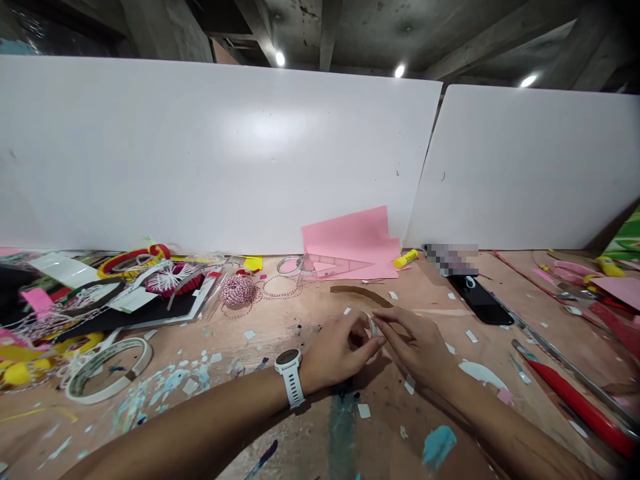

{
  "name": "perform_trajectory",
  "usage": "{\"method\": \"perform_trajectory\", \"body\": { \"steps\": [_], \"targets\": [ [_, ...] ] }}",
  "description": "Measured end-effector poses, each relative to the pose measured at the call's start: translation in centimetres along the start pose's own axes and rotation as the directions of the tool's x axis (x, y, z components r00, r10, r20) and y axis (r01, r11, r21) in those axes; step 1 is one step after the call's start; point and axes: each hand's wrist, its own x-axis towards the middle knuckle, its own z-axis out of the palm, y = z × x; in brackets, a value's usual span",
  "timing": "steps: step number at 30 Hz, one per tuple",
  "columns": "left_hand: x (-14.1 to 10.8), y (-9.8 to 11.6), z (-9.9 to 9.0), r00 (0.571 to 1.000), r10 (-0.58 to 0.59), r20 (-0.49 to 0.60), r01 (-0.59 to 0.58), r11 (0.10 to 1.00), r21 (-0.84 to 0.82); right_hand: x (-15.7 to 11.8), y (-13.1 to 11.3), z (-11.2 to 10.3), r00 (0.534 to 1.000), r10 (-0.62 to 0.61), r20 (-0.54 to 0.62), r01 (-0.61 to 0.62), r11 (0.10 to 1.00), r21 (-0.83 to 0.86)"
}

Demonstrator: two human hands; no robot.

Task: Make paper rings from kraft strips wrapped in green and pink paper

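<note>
My left hand, with a white watch on its wrist, has thumb and fingers curled round a small whitish ring-like piece. Beside it, the fingertips of my right hand pinch at the same piece, and the two hands nearly touch. What the piece is made of is too small to tell. Just behind the hands a curved brown strip lies on the table. Farther back are pink paper and a clear triangle ruler.
A red-and-white string ball, a tape roll and a craft pile lie left. Right are a yellow glue stick, a black phone, a metal ruler and a red cutter. White panels stand behind.
</note>
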Motion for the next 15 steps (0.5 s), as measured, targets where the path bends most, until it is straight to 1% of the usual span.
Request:
{"method": "perform_trajectory", "body": {
  "steps": [4, 6, 8, 11, 15],
  "targets": [
    [-0.15, 0.27, 0.01, 0.999, 0.014, 0.029, -0.011, 0.997, -0.081, -0.02, -0.03, 0.02, 0.999, -0.030, 0.043, 0.029, 0.999, 0.037],
    [-0.13, 0.54, -0.02, 0.999, 0.034, 0.039, -0.030, 0.995, -0.099, -0.01, 0.07, -0.04, 0.999, -0.019, 0.032, 0.017, 0.998, 0.055],
    [-0.10, 0.74, -0.10, 0.998, 0.051, 0.038, -0.047, 0.994, -0.094, -0.02, 0.19, -0.12, 1.000, 0.014, 0.012, -0.015, 0.997, 0.078],
    [-0.12, 0.77, -0.25, 0.998, 0.056, 0.032, -0.054, 0.997, -0.054, -0.04, 0.25, -0.24, 0.996, 0.085, 0.014, -0.087, 0.988, 0.131],
    [-0.18, 0.46, -0.46, 1.000, -0.001, 0.003, 0.001, 1.000, 0.006, 0.02, 0.06, -0.48, 0.987, 0.160, 0.015, -0.161, 0.977, 0.140]
  ]
}}
